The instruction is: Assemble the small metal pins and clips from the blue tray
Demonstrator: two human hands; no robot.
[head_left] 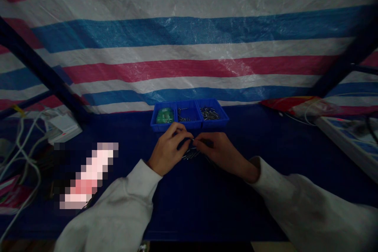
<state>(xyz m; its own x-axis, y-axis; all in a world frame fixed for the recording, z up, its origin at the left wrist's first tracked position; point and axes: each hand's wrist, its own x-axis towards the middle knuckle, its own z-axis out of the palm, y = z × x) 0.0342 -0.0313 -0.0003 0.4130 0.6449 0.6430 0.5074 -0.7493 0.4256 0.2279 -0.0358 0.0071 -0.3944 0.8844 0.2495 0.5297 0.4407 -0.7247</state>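
My left hand (pixel 167 149) and my right hand (pixel 223 151) meet above the dark blue table, thumbs and fingertips pinched together. Between the fingertips shows a small, shiny metal piece (pixel 193 139), mostly covered, so its exact kind is unclear. Under the hands lies a loose pile of thin metal pin-like pieces (pixel 191 153), partly hidden by the fingers. Just beyond stands a blue three-compartment tray (pixel 189 125). Its left compartment holds a green bundle (pixel 164 115), the middle one a few metal pieces (pixel 183 118), and the right one a larger heap of metal pieces (pixel 209 113).
A pixelated bright object (pixel 91 177) lies on the left of the table (pixel 212 204). White cables (pixel 22 145) and a white box (pixel 63 126) are at the far left. On the right are a red-and-clear bag (pixel 295 105) and a white-edged box (pixel 345 141). Striped sheeting (pixel 189 31) hangs behind.
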